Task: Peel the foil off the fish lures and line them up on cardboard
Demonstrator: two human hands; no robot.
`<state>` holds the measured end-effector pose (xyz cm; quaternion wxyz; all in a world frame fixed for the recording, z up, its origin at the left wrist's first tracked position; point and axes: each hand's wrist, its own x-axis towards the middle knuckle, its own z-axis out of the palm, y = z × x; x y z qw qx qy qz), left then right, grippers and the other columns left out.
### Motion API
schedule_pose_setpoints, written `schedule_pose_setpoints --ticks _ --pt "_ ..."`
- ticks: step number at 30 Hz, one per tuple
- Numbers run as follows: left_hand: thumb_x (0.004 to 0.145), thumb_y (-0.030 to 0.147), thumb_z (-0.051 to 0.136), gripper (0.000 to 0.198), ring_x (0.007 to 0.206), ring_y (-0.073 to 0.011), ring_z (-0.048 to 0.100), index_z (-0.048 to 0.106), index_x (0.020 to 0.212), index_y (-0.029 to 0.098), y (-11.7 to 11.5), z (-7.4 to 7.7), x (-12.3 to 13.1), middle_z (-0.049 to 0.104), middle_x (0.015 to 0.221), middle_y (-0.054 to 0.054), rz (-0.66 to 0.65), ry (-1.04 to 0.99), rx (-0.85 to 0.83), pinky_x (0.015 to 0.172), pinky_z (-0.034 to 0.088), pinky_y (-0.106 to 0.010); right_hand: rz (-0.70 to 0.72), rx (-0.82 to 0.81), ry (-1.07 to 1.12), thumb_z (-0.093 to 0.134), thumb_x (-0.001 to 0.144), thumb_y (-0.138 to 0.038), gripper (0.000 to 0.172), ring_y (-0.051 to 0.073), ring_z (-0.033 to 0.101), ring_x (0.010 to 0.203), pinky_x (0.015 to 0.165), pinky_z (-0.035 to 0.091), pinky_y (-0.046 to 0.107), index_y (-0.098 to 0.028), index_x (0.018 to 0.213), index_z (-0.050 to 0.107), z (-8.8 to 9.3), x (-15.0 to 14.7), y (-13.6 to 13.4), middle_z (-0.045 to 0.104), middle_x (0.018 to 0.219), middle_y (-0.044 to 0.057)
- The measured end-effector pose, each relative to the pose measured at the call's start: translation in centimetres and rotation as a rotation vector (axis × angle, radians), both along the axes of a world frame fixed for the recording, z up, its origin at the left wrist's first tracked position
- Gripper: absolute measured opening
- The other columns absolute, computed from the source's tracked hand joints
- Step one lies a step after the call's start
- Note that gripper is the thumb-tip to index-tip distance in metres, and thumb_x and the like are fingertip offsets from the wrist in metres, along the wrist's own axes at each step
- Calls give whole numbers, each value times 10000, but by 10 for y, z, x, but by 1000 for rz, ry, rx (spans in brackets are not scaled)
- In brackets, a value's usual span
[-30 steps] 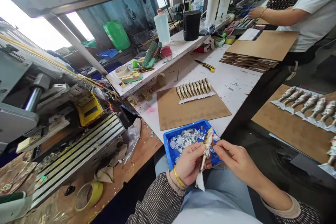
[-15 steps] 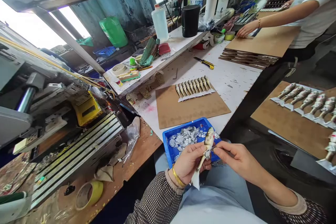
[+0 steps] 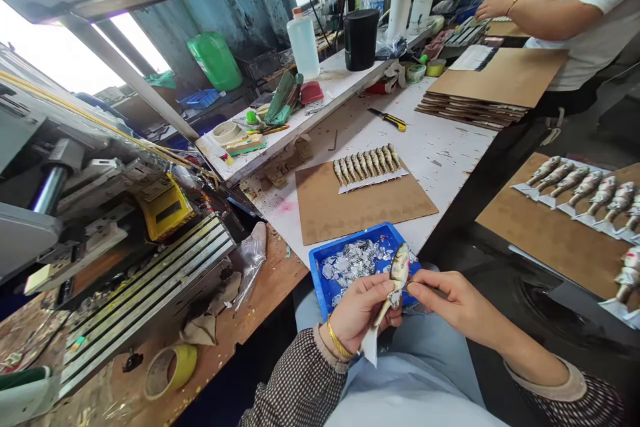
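- White-tailed fish figure [image 3: 399, 270], dark-marked along its back: gripped in left hand [image 3: 366, 301], tilted, with head end above the fingers and tail below them
- Left hand: thumb and fingers closed about the narrow part of the figure; gold-coloured bangle [image 3: 339, 339] at its wrist
- Right hand [image 3: 440, 297]: fingers curled, thumb and forefinger close together at the figure's side; cannot tell whether closed on anything small
- Blue tray [image 3: 320, 288]: just beyond and partly behind both hands, with loose silver flakes [image 3: 356, 260] inside
- Brown board [image 3: 370, 217]: ahead of left hand, past the tray, with a row of similar fish [image 3: 367, 165] side by side at its far part
- Yellow-and-black knife [image 3: 395, 121]: farther ahead of both hands, on white tabletop [image 3: 425, 140]
- Second board [image 3: 545, 233]: to the right of right hand, with larger-looking fish [image 3: 603, 193] on top
- Yellow tape roll [image 3: 187, 370]: well to the left of left hand
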<state>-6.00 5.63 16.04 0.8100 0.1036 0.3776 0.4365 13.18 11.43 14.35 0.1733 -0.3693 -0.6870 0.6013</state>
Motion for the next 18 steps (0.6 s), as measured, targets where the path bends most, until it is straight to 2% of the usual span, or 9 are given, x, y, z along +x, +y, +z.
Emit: schedule_pose_setpoints --ticks 5,9,14,18 --pt "764 357 812 328 518 -60 447 701 918 89 -2 0 -1 522 640 0 -21 2 15 538 428 -199 72 -17 -1 487 984 -525 432 103 420 622 570 319 241 -177 769 628 3 0 2 473 652 -27" --pt "771 344 810 317 527 -57 437 707 933 92 -2 2 -1 508 631 8 -10 5 1 547 429 -190 48 51 -29 482 994 -501 418 104 382 616 564 306 249 -177 775 630 5 -1 -1 471 652 -27" --pt "777 340 809 341 558 -68 489 718 983 84 -1 -2 0 536 667 -8 -2 -6 -9 555 455 -193 97 92 24 440 1010 -501 429 109 475 619 584 376 239 -181 802 636 4 -3 -4 548 676 -13" --pt "785 340 806 393 575 -58 522 715 1054 69 0 -6 2 569 749 -26 15 -10 -9 567 467 -185 127 72 -20 371 1023 -539 460 104 452 565 549 339 246 -193 800 575 -3 -4 -9 510 627 -24"
